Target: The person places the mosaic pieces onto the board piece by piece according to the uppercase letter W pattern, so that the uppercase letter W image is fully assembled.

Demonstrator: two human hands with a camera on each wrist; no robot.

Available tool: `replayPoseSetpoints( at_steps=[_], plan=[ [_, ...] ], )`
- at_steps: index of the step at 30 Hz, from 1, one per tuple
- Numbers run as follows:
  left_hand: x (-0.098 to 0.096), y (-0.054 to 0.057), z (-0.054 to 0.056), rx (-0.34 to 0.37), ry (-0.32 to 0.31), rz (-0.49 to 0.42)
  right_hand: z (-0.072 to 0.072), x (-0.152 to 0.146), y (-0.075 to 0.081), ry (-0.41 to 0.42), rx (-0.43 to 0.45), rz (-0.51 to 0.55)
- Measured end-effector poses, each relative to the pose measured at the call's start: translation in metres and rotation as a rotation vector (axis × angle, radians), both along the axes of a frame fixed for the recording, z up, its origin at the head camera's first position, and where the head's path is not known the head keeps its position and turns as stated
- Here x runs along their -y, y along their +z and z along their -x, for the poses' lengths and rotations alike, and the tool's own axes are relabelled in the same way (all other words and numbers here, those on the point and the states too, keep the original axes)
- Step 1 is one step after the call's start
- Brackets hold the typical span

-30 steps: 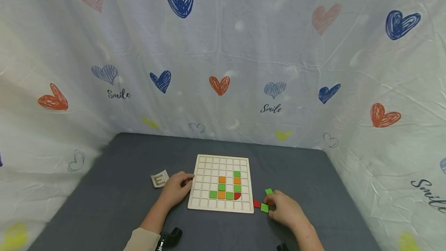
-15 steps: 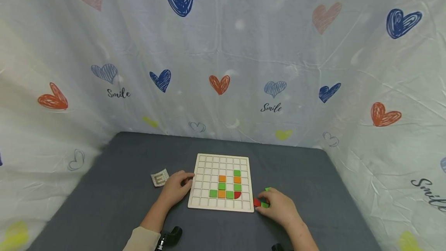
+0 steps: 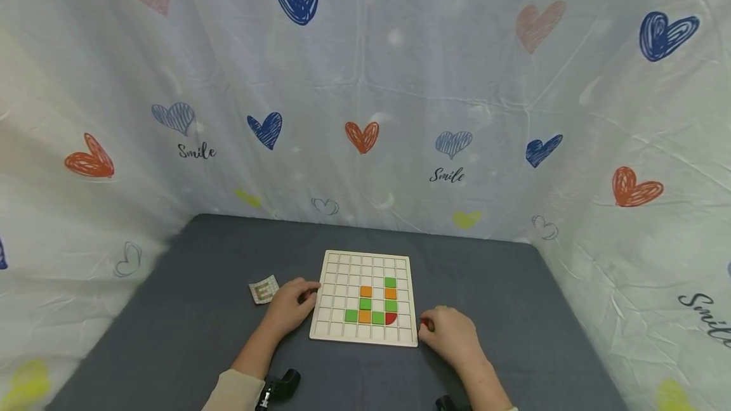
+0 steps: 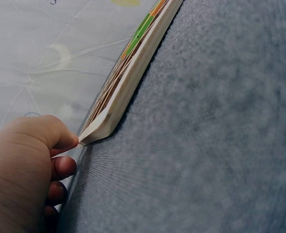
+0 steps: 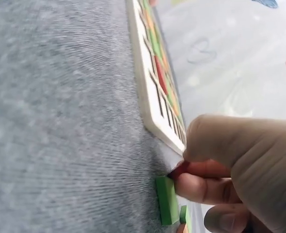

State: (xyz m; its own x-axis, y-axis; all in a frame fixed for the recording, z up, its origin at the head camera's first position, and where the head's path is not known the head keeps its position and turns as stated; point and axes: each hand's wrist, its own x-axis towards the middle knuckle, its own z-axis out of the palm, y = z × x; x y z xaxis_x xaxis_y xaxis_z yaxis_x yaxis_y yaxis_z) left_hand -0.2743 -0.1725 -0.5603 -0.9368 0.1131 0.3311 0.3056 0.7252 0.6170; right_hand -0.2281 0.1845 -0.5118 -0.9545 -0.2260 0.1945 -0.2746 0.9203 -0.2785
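A square wooden grid board (image 3: 363,342) lies on the dark table, bearing several green tiles (image 3: 365,304), orange tiles (image 3: 366,292) and a red quarter-round tile (image 3: 391,319). My left hand (image 3: 288,306) rests at its left edge; in the left wrist view a fingertip touches the board's corner (image 4: 102,128) and the other fingers are loosely bent. Beside the right edge, my right hand (image 3: 452,336) pinches a red tile (image 5: 178,169) between thumb and fingers. Right under it in the right wrist view is a loose green tile (image 5: 167,200); the hand mostly hides it in the head view.
Behind the right hand's fingers lie another green tile (image 5: 183,214) and an orange piece (image 5: 181,228). A small patterned card (image 3: 264,290) sits left of the board, near the left hand. A curtain with printed hearts (image 3: 361,137) hangs around the table (image 3: 223,252).
My right hand has moved left from the loose tiles to the board's right edge, and its fingers have come together on the red tile. The left hand stays at the left edge.
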Motion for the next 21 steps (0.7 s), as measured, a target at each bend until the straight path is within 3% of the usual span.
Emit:
replayPoseSetpoints(
  at_steps=[12,21],
  plan=[
    [-0.001,0.001,-0.001,0.000,-0.003,0.002,0.004,-0.005,0.010,-0.096,0.148,0.295],
    [0.000,0.000,0.001,0.002,-0.005,0.003,0.011,0.005,0.033,-0.063,0.211,0.534]
  ],
)
